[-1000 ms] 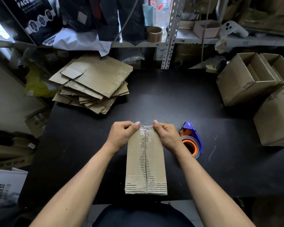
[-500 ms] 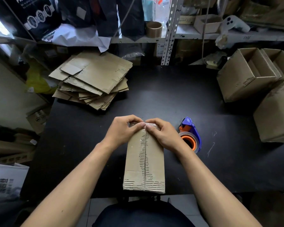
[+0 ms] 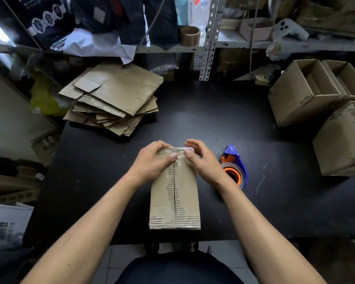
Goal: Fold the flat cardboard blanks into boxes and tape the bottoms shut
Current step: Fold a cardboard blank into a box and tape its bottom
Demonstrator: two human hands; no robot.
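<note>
Our left hand [image 3: 152, 160] curls over the far left corner of the box [image 3: 174, 191], fingers wrapped round its far edge and the thumb pressing down on the clear tape [image 3: 175, 160] by the centre seam. Our right hand [image 3: 201, 160] takes a lighter grip at the far right corner: its thumb rests on the tape end, while the fingers arch, loosely bent, over the far edge; we cannot tell whether they touch the cardboard. The box stands bottom up on the black worktop [image 3: 213, 119], directly in front of us, its two flaps meeting along a seam with tape running down it.

Just beside the right wrist lies a blue and orange tape dispenser [image 3: 235, 168], apart from the box. At the far left of the worktop sits a loose stack of flat cardboard blanks [image 3: 115, 99]. At the right edge are finished boxes [image 3: 303, 93], two with open tops showing and one closed face nearer us. Behind the worktop runs a metal shelf [image 3: 234, 45] carrying a brown tape roll [image 3: 190, 35] and white paper [image 3: 94, 45].
</note>
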